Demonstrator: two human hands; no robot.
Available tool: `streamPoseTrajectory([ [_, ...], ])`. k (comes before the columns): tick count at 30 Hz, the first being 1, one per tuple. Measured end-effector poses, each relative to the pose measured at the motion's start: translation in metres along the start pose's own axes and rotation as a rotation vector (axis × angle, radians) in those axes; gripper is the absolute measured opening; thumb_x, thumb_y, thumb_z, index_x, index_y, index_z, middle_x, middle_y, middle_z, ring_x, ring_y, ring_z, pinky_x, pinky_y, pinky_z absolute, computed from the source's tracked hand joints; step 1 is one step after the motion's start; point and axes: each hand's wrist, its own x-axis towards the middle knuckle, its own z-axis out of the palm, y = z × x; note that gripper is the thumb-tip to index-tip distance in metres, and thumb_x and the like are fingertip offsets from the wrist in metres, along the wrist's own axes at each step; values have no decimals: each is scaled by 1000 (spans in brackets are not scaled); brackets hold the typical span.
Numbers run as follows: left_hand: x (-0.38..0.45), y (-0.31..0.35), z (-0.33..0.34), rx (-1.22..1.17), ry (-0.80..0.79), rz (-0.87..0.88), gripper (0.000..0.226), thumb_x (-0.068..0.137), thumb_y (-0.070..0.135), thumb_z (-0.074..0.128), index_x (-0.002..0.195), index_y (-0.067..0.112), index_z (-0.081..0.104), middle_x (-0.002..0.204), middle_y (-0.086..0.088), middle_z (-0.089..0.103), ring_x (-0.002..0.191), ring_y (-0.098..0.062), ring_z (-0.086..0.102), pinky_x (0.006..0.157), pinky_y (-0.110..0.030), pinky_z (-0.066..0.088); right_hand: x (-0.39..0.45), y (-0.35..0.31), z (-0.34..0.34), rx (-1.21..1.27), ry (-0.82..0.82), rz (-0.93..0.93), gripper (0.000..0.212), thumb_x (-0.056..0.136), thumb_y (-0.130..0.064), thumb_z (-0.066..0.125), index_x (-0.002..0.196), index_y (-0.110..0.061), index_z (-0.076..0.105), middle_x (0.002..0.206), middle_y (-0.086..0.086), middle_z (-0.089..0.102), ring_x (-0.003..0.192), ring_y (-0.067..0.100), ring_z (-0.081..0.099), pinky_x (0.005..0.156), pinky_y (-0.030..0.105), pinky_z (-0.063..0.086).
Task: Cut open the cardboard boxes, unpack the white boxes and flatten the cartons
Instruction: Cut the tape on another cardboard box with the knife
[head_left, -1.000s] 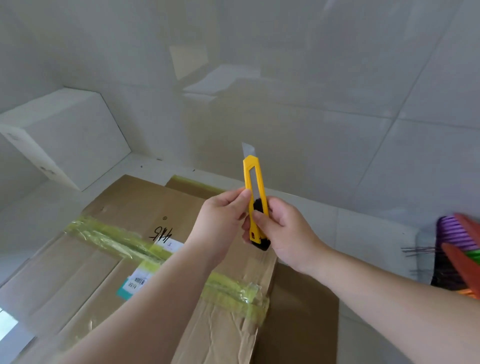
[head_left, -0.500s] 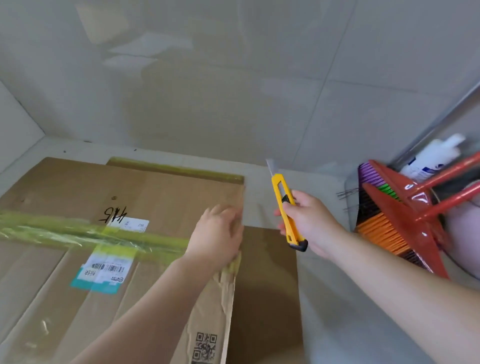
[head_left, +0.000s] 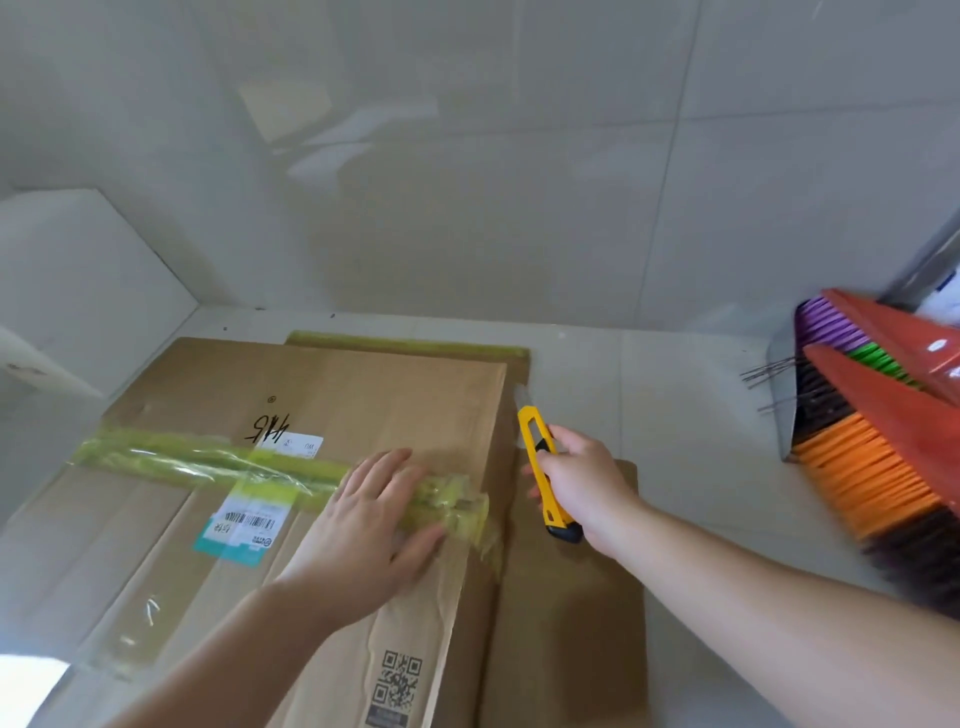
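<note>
Tiled floor, frame centre: left hand (head_left: 376, 525) flat on taped carton (head_left: 322, 395); right hand (head_left: 587, 480) grips yellow knife (head_left: 543, 478) beside carton edge.

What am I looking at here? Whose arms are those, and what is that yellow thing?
The picture comes from a camera worn on a person's head, looking down, so those arms are the person's own. The left hand lies flat on a big brown cardboard box sealed with shiny yellowish tape. The right hand grips a yellow box-cutter knife, its blade out near the box's right edge. A flat brown cardboard sheet lies under the box on the pale tiled floor. At the right stand brooms with orange, green and purple bristles.
</note>
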Motion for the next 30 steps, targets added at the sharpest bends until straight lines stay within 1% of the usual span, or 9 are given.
streamPoseTrajectory([
  [5, -18, 4, 1, 1, -27, -9, 69, 87, 66, 28, 145, 30, 26, 155, 14, 16, 142, -5, 6, 112, -20, 5, 1, 2, 4, 4, -16, -51, 41, 94, -11, 44, 130, -29, 52, 88, 2, 69, 55, 12, 60, 57, 27, 49],
  [7, -19, 4, 0, -5, -8, -48, 66, 90, 63, 29, 146, 29, 25, 155, 13, 15, 143, -5, 5, 113, -22, 6, 0, 3, 5, 3, -15, -60, 42, 94, -11, 44, 132, -29, 51, 88, 2, 69, 56, 11, 60, 60, 29, 50],
  [10, -20, 6, 2, -20, 22, -94, 62, 92, 56, 32, 146, 26, 27, 155, 9, 18, 143, -8, 8, 115, -26, 10, -2, 9, 3, -8, -34, -61, 44, 95, -13, 46, 136, -29, 47, 88, 0, 69, 57, 11, 62, 59, 28, 50],
  [14, -25, 10, 6, -22, 21, -97, 55, 96, 46, 34, 146, 23, 29, 155, 6, 22, 143, -12, 12, 113, -24, 6, -9, 13, -2, -21, -69, -54, 46, 94, -13, 47, 137, -30, 47, 87, 0, 70, 57, 12, 64, 55, 27, 50],
  [17, -25, 11, 6, -23, 19, -123, 53, 99, 42, 30, 148, 26, 24, 156, 7, 18, 144, -11, 8, 114, -25, 4, -14, 12, -8, -41, -113, -39, 46, 94, -12, 47, 137, -28, 47, 87, 2, 70, 58, 13, 64, 55, 28, 50],
  [21, -23, 7, 7, -3, 17, -166, 54, 100, 41, 26, 151, 26, 17, 158, 7, 10, 145, -10, 1, 113, -24, -2, -19, 12, -13, -71, -140, -37, 45, 95, -14, 48, 139, -25, 46, 85, 2, 71, 57, 13, 65, 55, 26, 51],
  [26, -22, 7, 11, 24, 31, -148, 54, 100, 42, 23, 151, 26, 16, 159, 7, 7, 145, -10, 0, 111, -21, -8, -30, 14, -13, -127, -176, -51, 44, 96, -15, 48, 139, -25, 46, 83, 0, 71, 57, 12, 65, 55, 26, 52],
  [30, -24, 7, 17, 30, 29, -147, 55, 100, 43, 21, 151, 26, 14, 159, 6, 3, 145, -9, -4, 112, -22, -12, -35, 12, -11, -208, -218, -69, 40, 96, -13, 47, 134, -26, 52, 83, 2, 70, 56, 14, 64, 58, 30, 53],
])
